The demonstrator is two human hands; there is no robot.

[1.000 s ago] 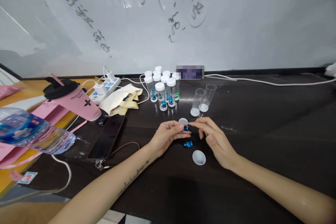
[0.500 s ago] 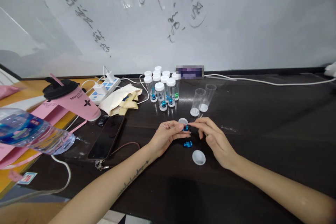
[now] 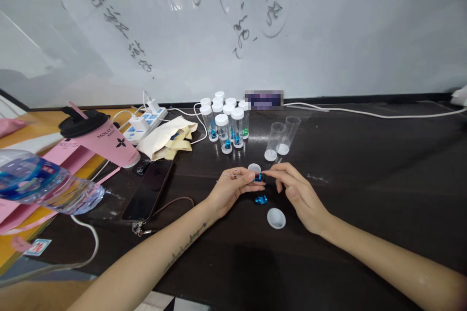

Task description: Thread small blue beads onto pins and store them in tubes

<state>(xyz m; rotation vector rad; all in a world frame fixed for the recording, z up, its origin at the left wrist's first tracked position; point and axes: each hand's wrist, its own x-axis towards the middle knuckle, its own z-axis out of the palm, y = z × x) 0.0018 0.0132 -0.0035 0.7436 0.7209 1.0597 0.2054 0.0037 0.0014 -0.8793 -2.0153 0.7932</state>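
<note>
My left hand (image 3: 233,187) pinches a small shiny blue part (image 3: 258,178) with dark bits between thumb and fingers. A thin pale strand or stick shows above that hand. The index fingertip of my right hand (image 3: 299,192) reaches the blue part's right side; whether it touches cannot be told. The other right fingers are loosely curled, and no object shows in them. Just below lies a second blue part (image 3: 261,199) on the dark table. One white cap (image 3: 276,218) rests hollow side up nearer me, and another white cap (image 3: 254,168) sits behind my left fingers.
Several white-capped clear tubes (image 3: 223,133) holding blue or green parts stand behind. Two uncapped tubes (image 3: 275,141) are right of them. To the left are a phone (image 3: 149,192), a cloth pouch (image 3: 164,138), a power strip (image 3: 146,124), a pink cup (image 3: 105,138) and a water bottle (image 3: 51,182).
</note>
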